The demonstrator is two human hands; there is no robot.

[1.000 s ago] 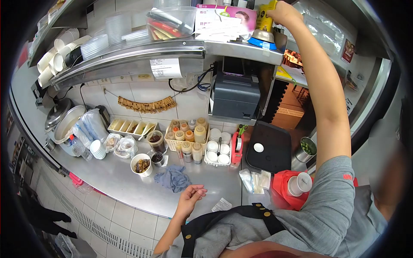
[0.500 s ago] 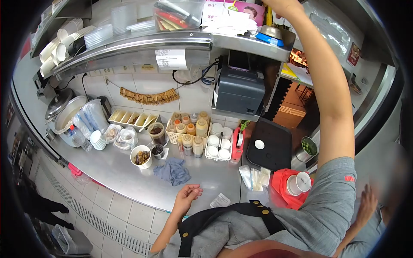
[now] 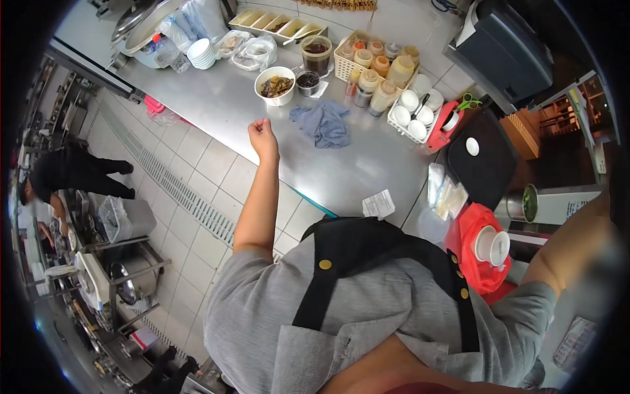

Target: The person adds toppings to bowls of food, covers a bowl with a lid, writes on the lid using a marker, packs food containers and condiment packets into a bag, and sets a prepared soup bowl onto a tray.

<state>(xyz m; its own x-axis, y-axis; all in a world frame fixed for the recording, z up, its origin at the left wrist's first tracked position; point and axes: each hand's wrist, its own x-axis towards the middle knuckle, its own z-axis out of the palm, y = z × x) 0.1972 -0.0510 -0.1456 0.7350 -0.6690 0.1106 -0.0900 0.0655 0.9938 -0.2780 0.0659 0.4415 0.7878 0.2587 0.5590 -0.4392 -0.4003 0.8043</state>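
Your left hand (image 3: pixel 264 139) curls closed, apparently empty (your right hand is out of view), near the filled, unlidded bowl (image 3: pixel 278 101).

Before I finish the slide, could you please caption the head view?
Left hand near a white bowl of food and a crumpled blue cloth on a steel counter.

The left hand (image 3: pixel 263 140) curls loosely inward, its forearm (image 3: pixel 256 207) extended forward, while the right arm (image 3: pixel 558 261) reaches sideways.
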